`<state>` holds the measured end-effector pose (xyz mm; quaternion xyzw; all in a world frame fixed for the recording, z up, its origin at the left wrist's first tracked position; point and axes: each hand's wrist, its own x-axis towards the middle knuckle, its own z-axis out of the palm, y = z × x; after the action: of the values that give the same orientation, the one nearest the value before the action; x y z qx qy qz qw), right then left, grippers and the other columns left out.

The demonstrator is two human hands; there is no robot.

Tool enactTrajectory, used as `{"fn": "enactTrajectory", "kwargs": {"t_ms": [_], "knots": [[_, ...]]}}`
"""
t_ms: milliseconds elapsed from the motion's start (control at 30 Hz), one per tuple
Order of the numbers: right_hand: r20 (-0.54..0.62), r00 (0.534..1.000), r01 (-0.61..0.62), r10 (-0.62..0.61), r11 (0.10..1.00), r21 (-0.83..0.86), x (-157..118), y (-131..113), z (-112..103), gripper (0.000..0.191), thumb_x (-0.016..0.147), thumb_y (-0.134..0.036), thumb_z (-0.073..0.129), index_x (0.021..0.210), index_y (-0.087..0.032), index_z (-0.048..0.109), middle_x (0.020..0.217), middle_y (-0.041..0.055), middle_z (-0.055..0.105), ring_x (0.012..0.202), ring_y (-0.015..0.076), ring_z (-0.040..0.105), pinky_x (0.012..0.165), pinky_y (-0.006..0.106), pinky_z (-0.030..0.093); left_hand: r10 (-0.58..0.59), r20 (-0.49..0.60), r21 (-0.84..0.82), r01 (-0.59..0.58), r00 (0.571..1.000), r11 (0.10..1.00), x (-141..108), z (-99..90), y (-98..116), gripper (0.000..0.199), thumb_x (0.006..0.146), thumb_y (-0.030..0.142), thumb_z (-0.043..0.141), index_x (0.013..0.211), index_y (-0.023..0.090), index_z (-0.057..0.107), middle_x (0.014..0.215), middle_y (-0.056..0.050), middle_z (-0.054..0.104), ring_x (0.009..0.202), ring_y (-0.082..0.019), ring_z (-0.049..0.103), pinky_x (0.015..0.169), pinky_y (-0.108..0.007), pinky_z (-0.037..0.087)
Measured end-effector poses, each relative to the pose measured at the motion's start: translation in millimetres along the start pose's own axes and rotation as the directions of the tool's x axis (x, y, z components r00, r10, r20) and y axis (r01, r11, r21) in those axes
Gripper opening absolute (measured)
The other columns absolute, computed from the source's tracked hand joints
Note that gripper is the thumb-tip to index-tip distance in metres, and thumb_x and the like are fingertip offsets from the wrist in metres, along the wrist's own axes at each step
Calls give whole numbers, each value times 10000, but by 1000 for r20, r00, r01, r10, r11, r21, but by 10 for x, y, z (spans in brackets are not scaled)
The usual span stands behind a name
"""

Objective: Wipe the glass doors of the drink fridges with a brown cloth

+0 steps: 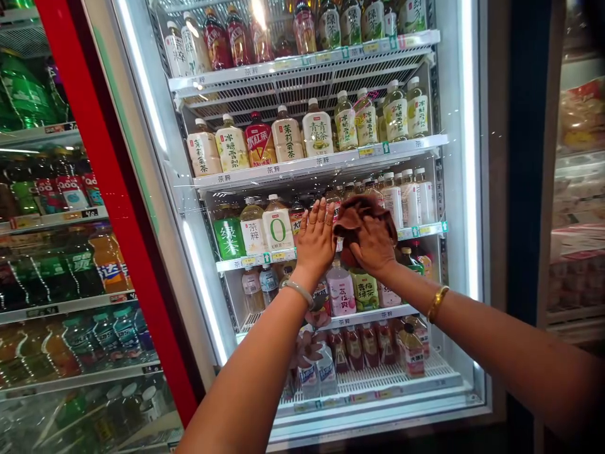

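Note:
My left hand (317, 241) lies flat against the glass door of a lit drinks fridge, its fingers stretched upward and a pale bangle at the wrist. Just to its right, my right hand (373, 243) presses a crumpled brown cloth (362, 211) on the same glass. A gold-coloured bracelet circles my right wrist. Faint reflections of the hands show in the pane. Behind it, bottled drinks stand on several white shelves, including a bottle with a green zero (278, 226) left of my left hand.
A red upright frame (101, 170) parts this fridge from another one on the left, which holds shelves of bottles. White light strips (469, 157) run up both sides of the door. Packaged goods (583, 116) sit on shelves at the far right.

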<state>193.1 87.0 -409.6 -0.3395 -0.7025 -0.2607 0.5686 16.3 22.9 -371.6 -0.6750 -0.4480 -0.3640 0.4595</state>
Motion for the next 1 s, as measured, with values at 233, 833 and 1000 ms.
{"fn": "enactTrajectory", "kwargs": {"t_ms": [233, 833, 1000], "knots": [[23, 995, 93, -93, 996, -1, 127, -209, -1, 470, 972, -349, 485, 1402, -216, 621, 1534, 147, 537, 1396, 347, 472, 1203, 586, 353, 60, -23, 46, -59, 998, 997, -91, 33, -49, 670, 1060, 293, 400, 1675, 142, 184, 1749, -117, 182, 1642, -250, 87, 1362, -520, 121], [111, 913, 391, -393, 920, 40, 290, -201, -40, 424, 975, -397, 507, 1320, -216, 672, 1425, 149, 621, 1346, 320, 528, 1202, 550, 374, -159, -16, 3, 159, 987, 987, -406, -362, -386, 574, 1051, 264, 393, 1611, 139, 372, 1696, -130, 367, 1610, -259, 267, 1349, -526, 197], [19, 968, 250, -251, 968, 21, 630, -436, -4, 543, 941, -384, 549, 1439, -172, 579, 1534, 194, 526, 1420, 377, 459, 1255, 654, 244, -231, -36, -34, 229, 972, 973, -568, -426, -580, 587, 1074, 313, 371, 1648, 220, 295, 1728, -81, 305, 1636, -243, 155, 1353, -522, 177]]}}
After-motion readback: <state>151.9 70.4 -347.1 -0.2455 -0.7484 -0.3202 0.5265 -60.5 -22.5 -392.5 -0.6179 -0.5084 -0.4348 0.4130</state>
